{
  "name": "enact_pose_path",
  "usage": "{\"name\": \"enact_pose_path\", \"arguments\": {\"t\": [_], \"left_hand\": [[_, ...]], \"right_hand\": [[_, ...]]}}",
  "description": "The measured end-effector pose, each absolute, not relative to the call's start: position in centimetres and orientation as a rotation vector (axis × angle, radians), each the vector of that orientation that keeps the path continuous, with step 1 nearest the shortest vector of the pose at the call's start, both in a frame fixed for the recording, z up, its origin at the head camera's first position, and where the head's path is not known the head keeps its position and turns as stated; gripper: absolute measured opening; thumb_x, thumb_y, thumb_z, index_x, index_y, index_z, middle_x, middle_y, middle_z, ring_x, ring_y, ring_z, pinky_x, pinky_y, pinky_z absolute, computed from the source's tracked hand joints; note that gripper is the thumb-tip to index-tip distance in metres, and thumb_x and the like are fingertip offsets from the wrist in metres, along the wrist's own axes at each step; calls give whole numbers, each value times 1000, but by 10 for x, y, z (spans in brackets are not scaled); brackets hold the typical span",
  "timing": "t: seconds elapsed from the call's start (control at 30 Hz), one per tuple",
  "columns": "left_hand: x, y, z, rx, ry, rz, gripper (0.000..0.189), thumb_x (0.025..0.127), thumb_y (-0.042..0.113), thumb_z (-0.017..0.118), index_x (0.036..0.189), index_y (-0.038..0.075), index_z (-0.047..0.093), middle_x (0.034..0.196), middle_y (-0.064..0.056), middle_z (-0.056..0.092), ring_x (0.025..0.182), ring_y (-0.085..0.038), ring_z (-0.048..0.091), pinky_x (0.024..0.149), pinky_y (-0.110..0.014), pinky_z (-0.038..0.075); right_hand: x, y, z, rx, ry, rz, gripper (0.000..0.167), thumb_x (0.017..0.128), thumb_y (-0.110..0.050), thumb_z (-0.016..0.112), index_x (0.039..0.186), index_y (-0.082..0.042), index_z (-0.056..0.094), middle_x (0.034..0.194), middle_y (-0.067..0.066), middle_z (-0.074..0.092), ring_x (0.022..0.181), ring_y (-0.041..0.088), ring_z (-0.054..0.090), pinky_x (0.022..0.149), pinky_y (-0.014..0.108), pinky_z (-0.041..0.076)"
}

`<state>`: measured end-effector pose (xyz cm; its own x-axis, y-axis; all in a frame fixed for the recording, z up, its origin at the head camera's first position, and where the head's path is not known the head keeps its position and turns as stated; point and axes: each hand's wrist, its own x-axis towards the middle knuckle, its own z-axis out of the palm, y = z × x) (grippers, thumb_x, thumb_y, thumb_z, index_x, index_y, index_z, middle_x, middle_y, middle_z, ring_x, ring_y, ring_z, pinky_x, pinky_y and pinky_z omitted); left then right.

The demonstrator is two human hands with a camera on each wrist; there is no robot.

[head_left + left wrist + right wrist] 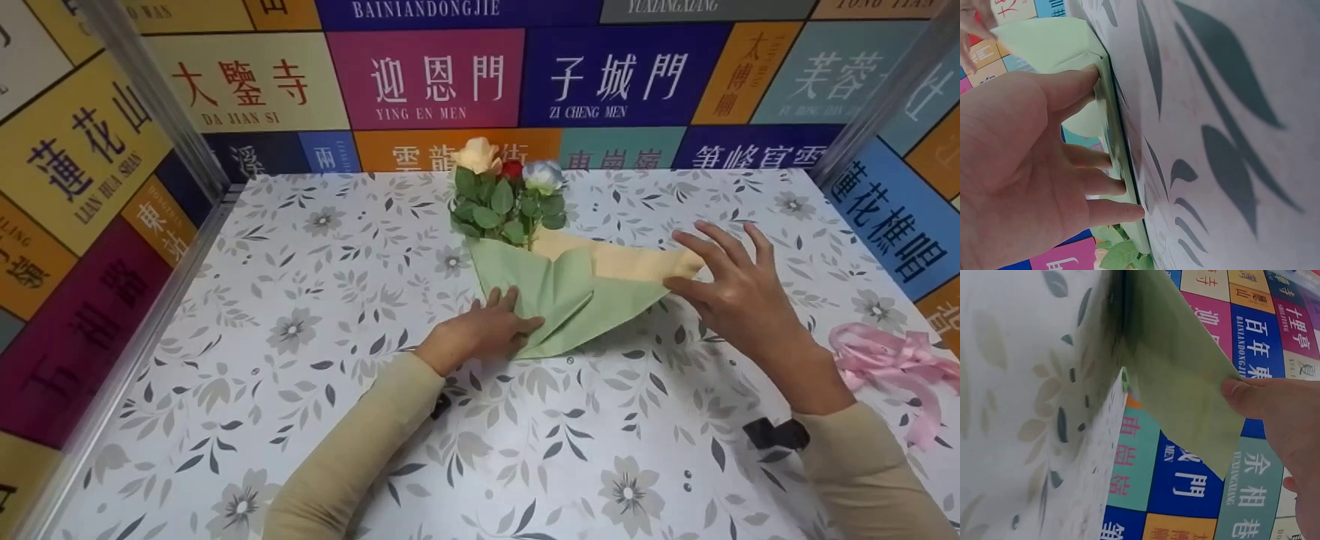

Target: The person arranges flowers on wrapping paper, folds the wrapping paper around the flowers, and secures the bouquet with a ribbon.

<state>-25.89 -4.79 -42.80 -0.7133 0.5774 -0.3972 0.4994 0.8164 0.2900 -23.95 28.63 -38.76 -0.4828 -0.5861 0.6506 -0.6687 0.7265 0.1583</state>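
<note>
A small bouquet lies on the patterned table: a peach rose (pixel 477 156), a red rose (pixel 511 171) and a pale blue flower (pixel 544 177) above green leaves (pixel 495 204). Wrapping paper (pixel 536 289), green on one side and cream on the other, covers the stems. My left hand (pixel 480 330) presses its spread fingers on the folded green paper at the lower left. Between thumb and fingers, my right hand (pixel 739 292) pinches the paper's right corner, which is lifted off the table in the right wrist view. The stems are hidden under the paper.
Pink ribbon (pixel 892 356) lies in loose loops at the right side of the table. The floral tablecloth (pixel 300 390) runs back to panels with colourful signs (pixel 427 79), which stand behind and on both sides.
</note>
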Motion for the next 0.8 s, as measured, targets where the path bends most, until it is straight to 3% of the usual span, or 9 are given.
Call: {"name": "enact_pose_path", "arguments": {"t": [0.13, 0.23, 0.3, 0.37, 0.43, 0.5, 0.6, 0.7, 0.8], "left_hand": [[-257, -46, -429, 785, 2558, 274, 49, 108, 29, 41, 156, 34, 33, 166, -27, 2, 153, -49, 2, 122, -65, 10], [-257, -44, -432, 839, 2634, 333, 42, 106, 29, 47, 148, 28, 51, 164, -29, 18, 153, -50, 9, 120, -68, 15], [-257, -41, -434, 940, 2699, 356, 32, 104, 26, 53, 132, 19, 66, 151, -28, 40, 148, -47, 29, 117, -65, 28], [-258, -38, -435, 1066, 2761, 321, 23, 102, 22, 56, 118, 12, 70, 132, -22, 56, 131, -39, 50, 107, -56, 44], [-258, -35, -436, 1142, 2790, 276, 24, 101, 20, 57, 121, 12, 68, 123, -18, 60, 118, -32, 58, 98, -50, 51], [-258, -34, -436, 1162, 2762, 189, 36, 103, 21, 54, 138, 17, 59, 129, -20, 59, 118, -30, 58, 97, -47, 51], [-258, -32, -435, 1116, 2692, 115, 48, 107, 26, 46, 155, 28, 39, 150, -24, 44, 140, -37, 44, 114, -51, 41], [-258, -32, -434, 1089, 2654, 174, 44, 107, 25, 47, 150, 31, 46, 152, -22, 41, 146, -41, 35, 119, -57, 31], [-258, -32, -434, 1105, 2670, 265, 37, 104, 20, 53, 139, 28, 60, 144, -18, 50, 140, -34, 43, 116, -59, 34]], "right_hand": [[-245, 266, -379, 969, -2182, 118, 43, 67, 13, 81, 98, -16, 77, 139, 17, 58, 136, 40, 47, 108, 75, 28], [-250, 248, -373, 991, -2156, 95, 44, 70, 19, 75, 100, -13, 76, 140, 16, 57, 136, 39, 46, 109, 74, 29], [-255, 235, -370, 1011, -2134, 106, 42, 72, 21, 71, 99, -12, 76, 139, 16, 58, 136, 38, 47, 110, 72, 28], [-258, 225, -368, 1034, -2131, 107, 40, 73, 21, 70, 99, -10, 76, 140, 16, 57, 137, 38, 46, 111, 72, 28], [-260, 217, -367, 1054, -2150, 107, 39, 74, 20, 71, 99, -9, 76, 141, 16, 56, 138, 39, 44, 112, 72, 27], [-260, 213, -368, 1067, -2177, 95, 37, 75, 18, 72, 100, -9, 76, 142, 17, 55, 139, 40, 43, 112, 73, 26], [-260, 213, -369, 1057, -2211, 87, 34, 78, 15, 72, 101, -9, 76, 143, 17, 55, 140, 41, 42, 113, 72, 24], [-261, 214, -370, 1037, -2198, 121, 35, 78, 16, 71, 102, -9, 76, 142, 17, 56, 138, 41, 44, 114, 72, 24], [-263, 214, -370, 1010, -2154, 170, 37, 77, 19, 70, 101, -9, 75, 139, 17, 58, 136, 41, 47, 113, 71, 26]]}}
